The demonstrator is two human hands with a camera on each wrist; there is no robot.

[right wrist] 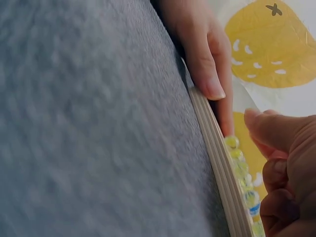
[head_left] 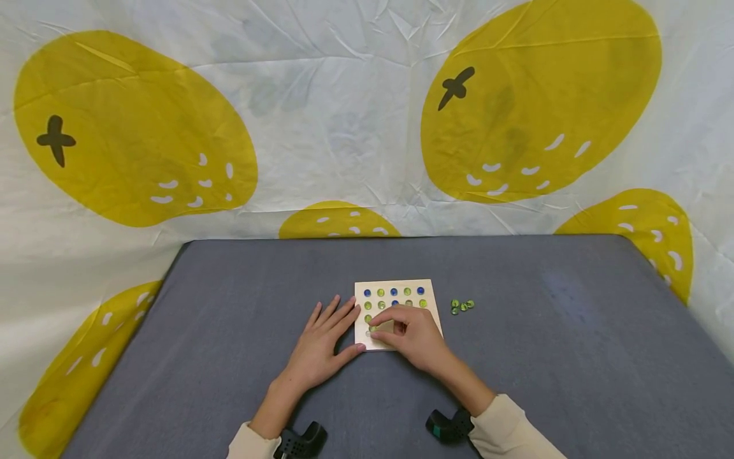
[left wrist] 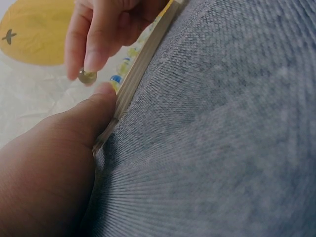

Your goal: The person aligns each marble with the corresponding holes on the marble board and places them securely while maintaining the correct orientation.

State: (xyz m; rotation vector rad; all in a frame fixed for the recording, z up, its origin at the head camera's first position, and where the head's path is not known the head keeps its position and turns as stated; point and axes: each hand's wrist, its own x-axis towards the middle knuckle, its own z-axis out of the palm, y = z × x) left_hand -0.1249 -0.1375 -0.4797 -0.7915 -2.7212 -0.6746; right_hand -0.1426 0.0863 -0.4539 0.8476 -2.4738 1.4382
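A square light wooden board (head_left: 401, 284) lies on the table with rows of blue and yellow-green glass marbles set in it. My right hand (head_left: 417, 336) is over the board's lower left part, pinching a yellow-green marble (left wrist: 87, 76) between thumb and fingertips. It covers much of the board's middle and lower right in the head view. My left hand (head_left: 322, 347) lies at the board's left side with fingers spread, fingertips and thumb at the edge. In the left wrist view, the left thumb (left wrist: 101, 101) presses on the board's corner.
Several loose green marbles (head_left: 463, 306) sit in a small group on the table right of the board. Grey cloth (head_left: 258, 280) covers the table. Behind hangs a white sheet (head_left: 344, 127) printed with large yellow shapes.
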